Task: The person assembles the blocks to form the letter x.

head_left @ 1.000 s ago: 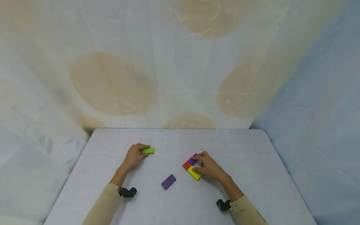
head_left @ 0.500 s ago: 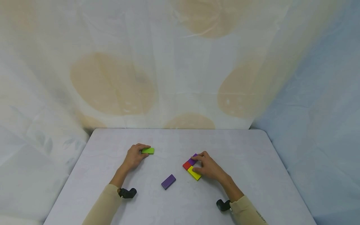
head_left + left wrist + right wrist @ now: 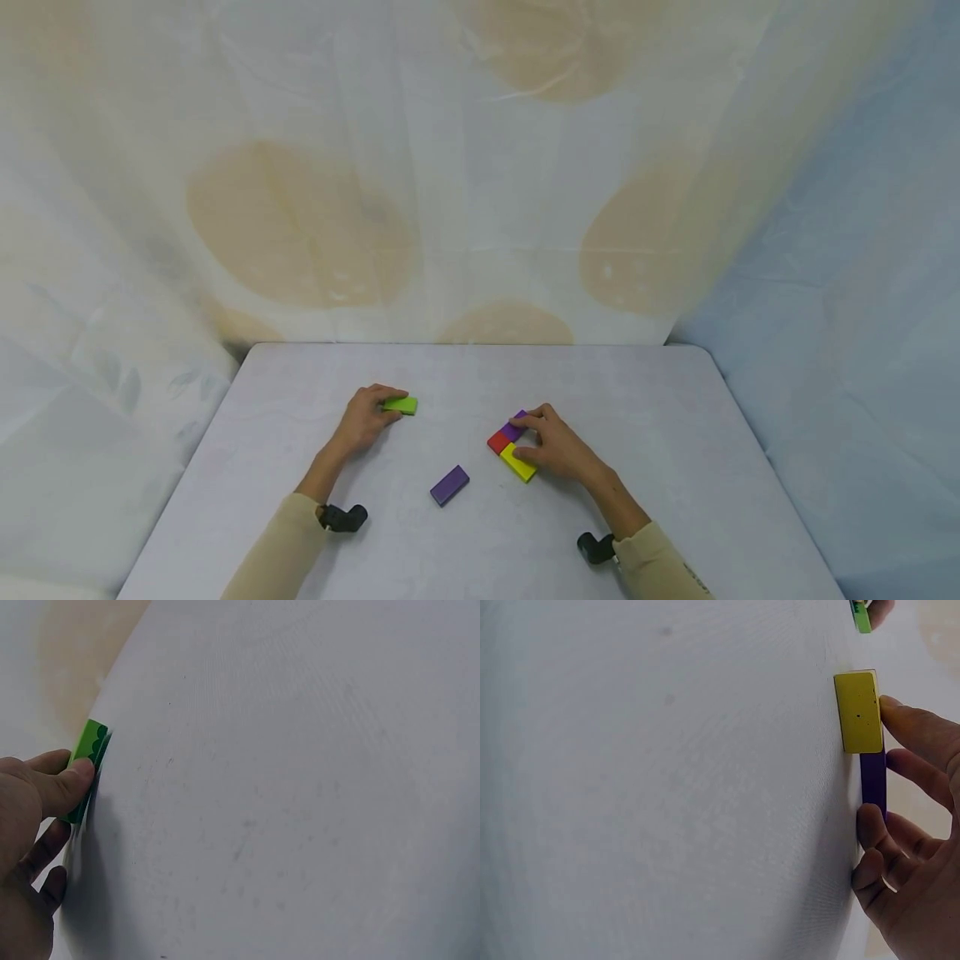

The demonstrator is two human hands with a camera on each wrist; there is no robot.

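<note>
Five flat, smooth, domino-shaped blocks lie on the matte pale table (image 3: 637, 400). The left hand (image 3: 362, 419) pinches the single green block (image 3: 401, 405) at its left-centre. The right hand (image 3: 558, 447), fingers curled, presses on a touching cluster: yellow block (image 3: 518, 462), red block (image 3: 497, 442), purple block (image 3: 513, 428). Another purple block (image 3: 450, 484) lies apart. Only the left wrist view shows a scalloped pattern on the green.

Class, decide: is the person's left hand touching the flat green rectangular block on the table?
Touching. The left wrist view shows the left hand with its thumb pressed on the flat green rectangular block, with no gap between them.
</note>
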